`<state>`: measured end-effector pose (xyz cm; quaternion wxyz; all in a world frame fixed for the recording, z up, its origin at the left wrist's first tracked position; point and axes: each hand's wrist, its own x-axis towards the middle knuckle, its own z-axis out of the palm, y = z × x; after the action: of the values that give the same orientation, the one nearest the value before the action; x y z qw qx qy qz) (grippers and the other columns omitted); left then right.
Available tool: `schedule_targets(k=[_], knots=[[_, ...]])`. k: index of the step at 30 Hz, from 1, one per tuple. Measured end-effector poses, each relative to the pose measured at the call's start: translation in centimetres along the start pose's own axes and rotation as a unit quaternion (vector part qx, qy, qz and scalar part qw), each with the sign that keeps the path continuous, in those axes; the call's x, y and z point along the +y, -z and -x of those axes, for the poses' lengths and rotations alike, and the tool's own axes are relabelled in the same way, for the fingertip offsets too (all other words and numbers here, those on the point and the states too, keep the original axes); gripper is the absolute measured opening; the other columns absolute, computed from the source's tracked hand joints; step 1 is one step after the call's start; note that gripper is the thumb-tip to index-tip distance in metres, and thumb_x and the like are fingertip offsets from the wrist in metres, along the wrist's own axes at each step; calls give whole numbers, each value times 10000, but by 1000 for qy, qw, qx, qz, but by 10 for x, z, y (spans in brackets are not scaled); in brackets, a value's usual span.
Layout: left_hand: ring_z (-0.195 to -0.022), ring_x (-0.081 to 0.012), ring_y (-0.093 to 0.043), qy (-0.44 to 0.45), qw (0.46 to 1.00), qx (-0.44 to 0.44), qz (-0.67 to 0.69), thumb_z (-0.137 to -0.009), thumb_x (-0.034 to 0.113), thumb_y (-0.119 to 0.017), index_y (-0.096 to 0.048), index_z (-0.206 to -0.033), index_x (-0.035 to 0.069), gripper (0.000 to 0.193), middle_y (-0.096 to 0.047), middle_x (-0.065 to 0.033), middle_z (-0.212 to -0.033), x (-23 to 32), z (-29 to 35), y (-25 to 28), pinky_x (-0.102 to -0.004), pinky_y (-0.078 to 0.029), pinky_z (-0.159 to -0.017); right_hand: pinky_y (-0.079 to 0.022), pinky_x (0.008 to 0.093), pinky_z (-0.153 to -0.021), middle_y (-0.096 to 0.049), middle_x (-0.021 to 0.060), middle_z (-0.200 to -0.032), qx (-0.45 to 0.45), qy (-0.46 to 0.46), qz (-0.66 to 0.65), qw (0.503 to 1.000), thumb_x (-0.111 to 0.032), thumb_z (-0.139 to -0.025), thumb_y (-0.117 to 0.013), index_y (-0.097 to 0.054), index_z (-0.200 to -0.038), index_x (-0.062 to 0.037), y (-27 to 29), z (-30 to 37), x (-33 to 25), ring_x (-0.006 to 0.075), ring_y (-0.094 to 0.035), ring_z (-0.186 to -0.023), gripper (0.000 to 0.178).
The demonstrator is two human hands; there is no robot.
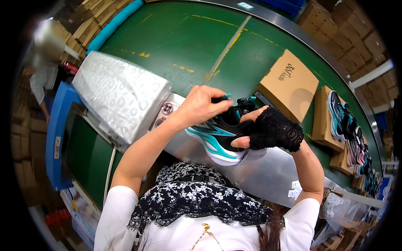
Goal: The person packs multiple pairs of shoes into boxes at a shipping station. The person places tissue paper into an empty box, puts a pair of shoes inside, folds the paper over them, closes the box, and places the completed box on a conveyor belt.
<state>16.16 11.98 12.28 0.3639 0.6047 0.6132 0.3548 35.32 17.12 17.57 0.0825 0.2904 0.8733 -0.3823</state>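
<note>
White shirt cloth point(180, 234) lies closest, with a gold necklace point(206, 226) on it and a black floral apron point(201, 196) just beyond. Past that, a black and teal shoe point(215, 136) with a white-edged sole point(222, 157) is held between both hands over the near edge of a bare metal panel point(268, 180); whether it also rests on it, I cannot tell. The left hand point(201, 104) has its fingers drawn into a narrow pinch at the top of the shoe, on what looks like a dark strap point(226, 97) with a teal tip. The right hand point(268, 127), in a black lace glove point(284, 131), wraps the right end — thumb on the near side, other fingers over the far side. The shoe should be light and hard to damage, its upper soft and apt to give under pressure, its sole springy but firmer, neither very slippery; the heel, with the sole's edge, would be the steadiest hold, and the strap suits a fingertip pinch. Its long axis slants from upper left to lower right — the toe seems to point left, partly behind the left forearm, with the heel toward the right hand.
</note>
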Motion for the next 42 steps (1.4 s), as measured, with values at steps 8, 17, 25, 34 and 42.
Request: schedule_targets(k=[8,17,25,34,42], knots=[[-488,-44,-441,122,984,66,115,-748,235,-613,-614,-639,-37,293,-505,12,-490,-50,18,3,-226,-357,-446,-459,328,-649,-586,146,-700,-56,71,-19,996,-418,-636,-674,-605,-782,-32,-12,-18,-4,254,-589,-699,419],[-1085,-342,-465,-38,991,-62,-110,-833,354,-502,-510,-1116,25,434,-462,-213,-1193,-91,18,-66,-384,-364,-924,-424,368,-720,-549,117,-789,-72,238,52,967,-347,-635,-697,-594,-813,-72,-97,-9,52,262,-544,-792,343],[-713,-380,-555,-15,978,-175,-115,-813,519,-451,-584,-732,-10,551,-571,-221,-708,-79,23,-88,-434,-439,-642,-189,595,-961,-238,143,-1389,275,-335,275,858,-231,-650,-673,-243,-1344,-126,-56,-62,212,298,-202,-1290,823],[-1262,-388,-189,-163,966,35,-200,-808,461,-504,-223,-1335,46,726,-175,-226,-1371,-60,-6,-94,-564,-222,-955,-295,435,-969,-406,179,-1276,536,9,118,836,-123,-675,-578,-390,-1244,-10,-98,-2,143,286,-371,-1208,610],[-802,-382,-575,160,975,-133,-84,-838,526,-363,-598,-895,5,574,-600,-226,-813,-82,-17,-68,-431,-454,-731,-375,364,-890,-461,127,-1199,582,-122,-285,751,-99,-742,-553,-415,-1225,-11,-132,31,143,223,-435,-1086,511]])
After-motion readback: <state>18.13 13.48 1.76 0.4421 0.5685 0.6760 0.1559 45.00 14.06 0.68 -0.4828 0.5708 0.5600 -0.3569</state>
